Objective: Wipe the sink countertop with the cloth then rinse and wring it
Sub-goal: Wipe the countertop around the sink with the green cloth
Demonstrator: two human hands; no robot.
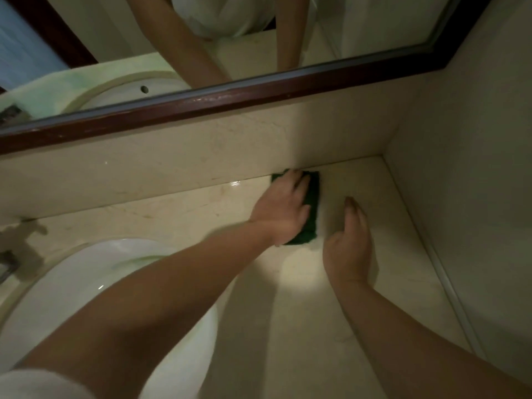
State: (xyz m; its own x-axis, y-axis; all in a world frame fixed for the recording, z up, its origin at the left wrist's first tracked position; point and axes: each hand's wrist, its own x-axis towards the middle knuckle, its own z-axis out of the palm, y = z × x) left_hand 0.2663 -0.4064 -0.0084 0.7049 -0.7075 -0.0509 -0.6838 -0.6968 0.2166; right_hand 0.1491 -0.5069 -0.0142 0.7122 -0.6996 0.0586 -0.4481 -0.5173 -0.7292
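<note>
Now the left hand [283,207] lies flat, fingers spread, pressing the green cloth [309,210] onto the counter [331,326] at the far edge, against the back wall [201,159]. Just right of the cloth, the right hand [349,244] rests open on the counter, holding nothing. At near left sits the white sink [95,272], and the mirror [230,38] hangs above the wall.

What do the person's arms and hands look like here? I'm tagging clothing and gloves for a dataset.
Both hands, left and right, are bare: no gloves, and no rings, watch or bracelets can be seen. Both forearms are uncovered. A short white fabric sleeve shows at the left upper arm, at the frame's lower-left corner. No sleeve is visible on the right arm.
</note>
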